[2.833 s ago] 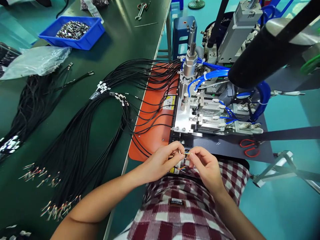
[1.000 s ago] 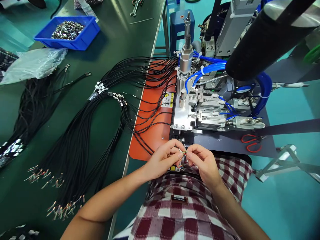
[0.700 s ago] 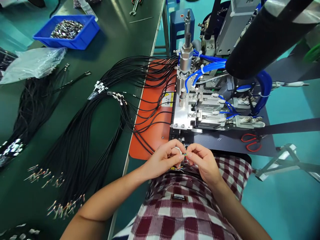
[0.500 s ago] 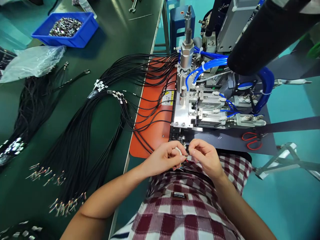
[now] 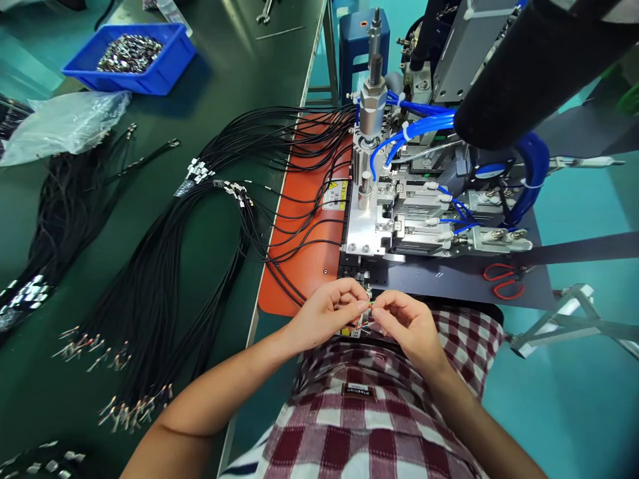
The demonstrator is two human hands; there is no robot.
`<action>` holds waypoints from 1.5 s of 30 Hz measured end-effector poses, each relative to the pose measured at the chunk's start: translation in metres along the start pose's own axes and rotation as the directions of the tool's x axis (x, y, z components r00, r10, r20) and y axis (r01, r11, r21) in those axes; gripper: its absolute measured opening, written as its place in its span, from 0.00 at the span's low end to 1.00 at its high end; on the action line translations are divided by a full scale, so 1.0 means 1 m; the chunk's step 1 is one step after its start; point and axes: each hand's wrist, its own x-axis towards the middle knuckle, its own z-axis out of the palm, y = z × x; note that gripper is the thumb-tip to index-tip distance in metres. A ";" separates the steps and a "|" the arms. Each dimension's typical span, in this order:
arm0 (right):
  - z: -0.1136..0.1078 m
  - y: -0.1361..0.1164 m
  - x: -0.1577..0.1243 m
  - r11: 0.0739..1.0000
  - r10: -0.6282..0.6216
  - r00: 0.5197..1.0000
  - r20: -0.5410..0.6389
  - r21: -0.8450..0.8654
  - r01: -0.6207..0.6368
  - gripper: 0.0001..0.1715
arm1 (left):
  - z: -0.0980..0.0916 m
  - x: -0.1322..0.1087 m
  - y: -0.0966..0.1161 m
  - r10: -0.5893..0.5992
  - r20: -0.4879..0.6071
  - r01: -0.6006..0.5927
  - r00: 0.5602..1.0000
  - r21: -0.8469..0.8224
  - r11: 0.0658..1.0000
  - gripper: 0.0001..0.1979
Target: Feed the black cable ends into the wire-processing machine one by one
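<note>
- Pinching thin coloured wires (image 5: pixel 371 306), the left hand (image 5: pixel 332 314) has its thumb and finger pressed close together.
- The right hand (image 5: pixel 410 324) pinches the same wires from the right, its fingertips almost meeting the left ones.
- The wires are in the near middle, above the lap and just in front of the shiny metal machine (image 5: pixel 360 229).
- A dark label (image 5: pixel 358 390) on the soft red-and-white checked cloth (image 5: pixel 344 426) seems to say "fashion", upside down.
- A yellow and white sticker (image 5: pixel 335 195) has a triangle on it; its writing is too small to read. It sits on a smooth orange board (image 5: pixel 304 266).
- Long, bendy black cables (image 5: pixel 160 246) lie on the green counter (image 5: pixel 249 73) at left.
- Far left, a blue plastic tray (image 5: pixel 167 66) holds shiny metal bits (image 5: pixel 130 53), near a crinkly clear bag (image 5: pixel 70 123).
- Red-handled scissors (image 5: pixel 504 295) lie at right.
</note>
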 end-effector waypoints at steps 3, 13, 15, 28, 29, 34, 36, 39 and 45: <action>0.008 -0.002 0.000 1.000 -0.023 0.999 -0.047 -0.017 0.023 0.08 | 0.001 -0.001 0.000 0.028 -0.035 -0.027 0.999 0.039 0.999 0.12; -0.005 -0.001 0.007 0.998 -0.022 0.999 -0.042 0.055 0.024 0.07 | 0.000 -0.001 0.000 -0.017 -0.057 0.020 0.998 0.038 0.999 0.13; -0.004 0.002 0.008 0.993 -0.033 0.999 -0.031 0.111 0.036 0.06 | -0.001 -0.001 -0.001 -0.029 -0.049 0.032 0.998 0.043 0.999 0.13; 0.006 0.003 0.001 0.996 -0.091 0.992 -0.082 -0.029 0.089 0.03 | 0.003 0.000 0.000 0.007 -0.136 -0.007 0.991 0.000 1.000 0.12; 0.008 0.003 0.001 0.996 -0.089 0.992 -0.086 -0.030 0.087 0.04 | 0.003 0.000 -0.001 0.007 -0.140 -0.006 0.990 0.003 1.000 0.12; 0.014 0.001 0.000 0.991 -0.115 0.990 -0.085 -0.073 0.109 0.06 | 0.003 0.000 -0.002 -0.002 -0.162 0.005 0.987 0.018 1.000 0.11; 0.011 0.000 0.001 0.993 -0.095 0.993 -0.069 -0.072 0.090 0.05 | 0.002 0.000 -0.001 -0.020 -0.170 0.024 0.985 0.019 1.000 0.12; 0.006 -0.002 0.003 0.996 -0.071 0.994 -0.082 -0.055 0.066 0.04 | 0.002 0.000 -0.001 -0.045 -0.173 0.049 0.984 0.021 0.999 0.12; 0.010 -0.006 0.008 0.997 -0.073 0.991 -0.114 -0.029 0.070 0.05 | 0.002 0.000 -0.001 -0.062 -0.166 0.065 0.984 0.010 0.998 0.12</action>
